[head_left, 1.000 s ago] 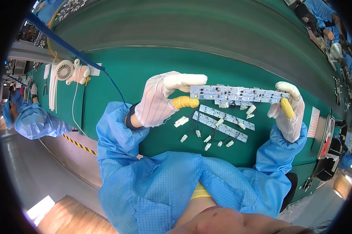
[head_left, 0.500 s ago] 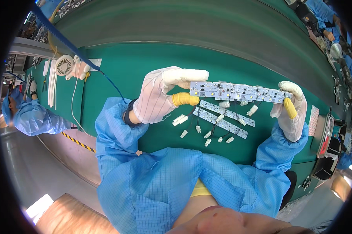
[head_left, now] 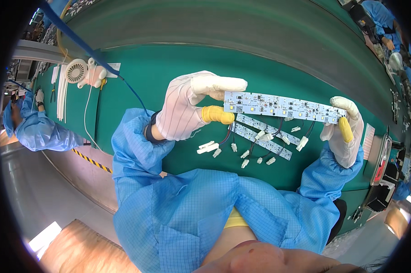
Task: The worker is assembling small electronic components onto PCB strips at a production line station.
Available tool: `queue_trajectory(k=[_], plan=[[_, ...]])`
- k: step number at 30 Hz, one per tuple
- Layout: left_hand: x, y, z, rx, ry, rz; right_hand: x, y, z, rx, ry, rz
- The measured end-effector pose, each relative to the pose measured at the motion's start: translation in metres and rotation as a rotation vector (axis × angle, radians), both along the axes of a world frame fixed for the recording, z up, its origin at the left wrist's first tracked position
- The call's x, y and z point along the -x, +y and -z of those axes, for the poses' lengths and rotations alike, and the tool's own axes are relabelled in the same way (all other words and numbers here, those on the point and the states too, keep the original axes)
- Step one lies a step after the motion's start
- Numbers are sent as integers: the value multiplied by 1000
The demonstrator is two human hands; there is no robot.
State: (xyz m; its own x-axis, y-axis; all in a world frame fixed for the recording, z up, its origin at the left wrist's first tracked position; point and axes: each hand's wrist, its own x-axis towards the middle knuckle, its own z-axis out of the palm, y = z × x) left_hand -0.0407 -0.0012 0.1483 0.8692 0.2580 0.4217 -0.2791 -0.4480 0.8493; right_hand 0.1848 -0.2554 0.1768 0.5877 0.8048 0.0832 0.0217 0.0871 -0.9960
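While its left end is pinched by the gloved left hand (head_left: 182, 109), a long white LED circuit board (head_left: 283, 107) is supported at its right end by the gloved right hand (head_left: 346, 134). Both hands are curled partway, with the board caught between yellow-covered thumbs and white-covered fingers. It is held raised over the green counter (head_left: 142, 68), its component side turned toward the camera and its right end lower in view. Two similar LED strips (head_left: 278, 150) are laid side by side beneath it, partly covered by wires and white connectors (head_left: 208, 148). Near the counter's left end, a small white fan (head_left: 76, 71) is placed, and a blue cord (head_left: 71, 33) is strung past it.
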Motion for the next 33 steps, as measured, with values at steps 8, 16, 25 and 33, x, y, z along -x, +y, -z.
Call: queue_trajectory(k=[8, 16, 25, 33], plan=[[-3, -1, -9, -68, 10, 5, 3, -3, -1, -7, -108, 78], [-7, -3, 1, 27, -67, -95, 2, -5, -8, 8, 108, 12], [-8, -1, 3, 27, -111, -107, 6, -4, -4, -14, -87, 28], [-5, 2, -5, 68, 127, -147, -1, -8, -4, -24, 76, -103]])
